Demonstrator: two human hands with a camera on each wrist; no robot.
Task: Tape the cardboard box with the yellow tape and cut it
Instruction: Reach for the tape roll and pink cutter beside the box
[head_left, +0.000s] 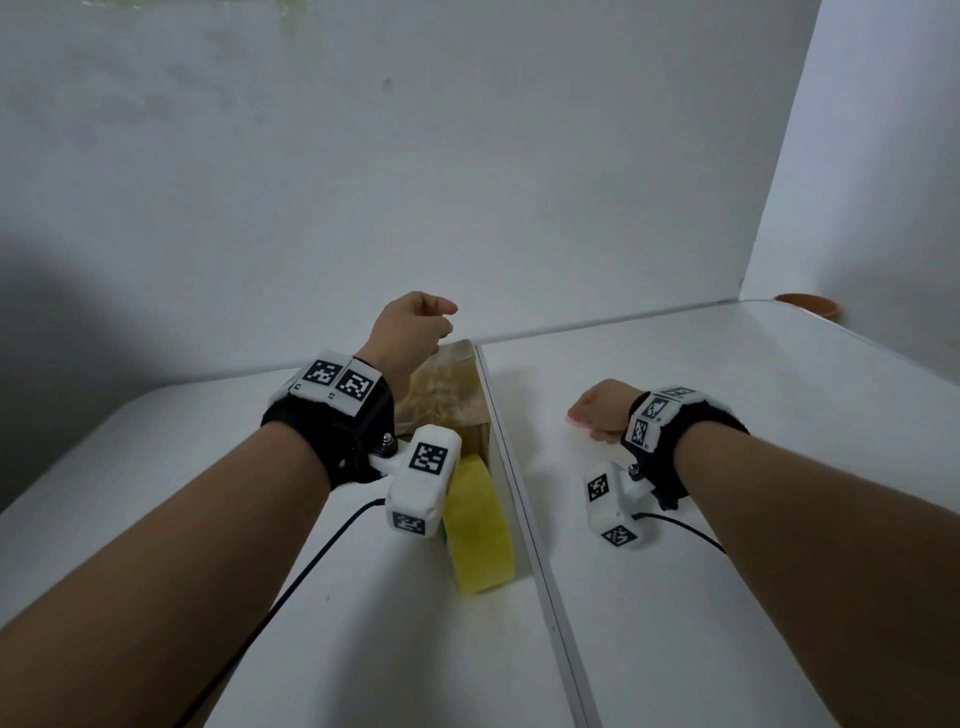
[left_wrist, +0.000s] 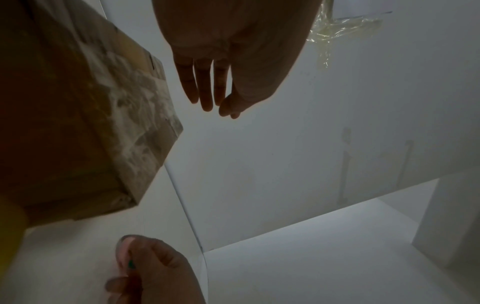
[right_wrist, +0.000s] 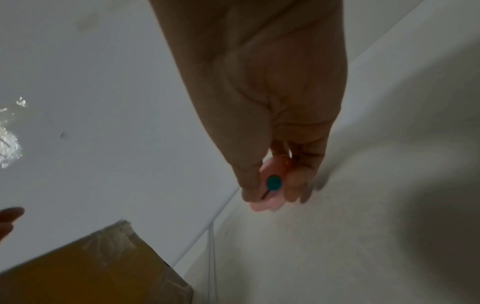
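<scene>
A brown cardboard box (head_left: 447, 389), its top covered in crinkled clear tape, stands against the back wall at the seam between two white tabletops. The yellow tape roll (head_left: 478, 530) stands on edge just in front of it, partly behind my left wrist camera. My left hand (head_left: 441, 317) hovers above the box's far end with straight fingers (left_wrist: 205, 88) and holds nothing. To the right of the box, my right hand (head_left: 584, 415) is low over the table and grips a small pink cutter (right_wrist: 265, 203) with a teal button (right_wrist: 273, 183). The box (right_wrist: 91, 267) shows at lower left.
An orange bowl (head_left: 808, 306) sits at the far right corner of the table (head_left: 727, 415). White walls close off the back and right. A raised table edge (head_left: 524, 519) runs front to back beside the box. Scraps of clear tape (left_wrist: 337, 30) stick to the wall.
</scene>
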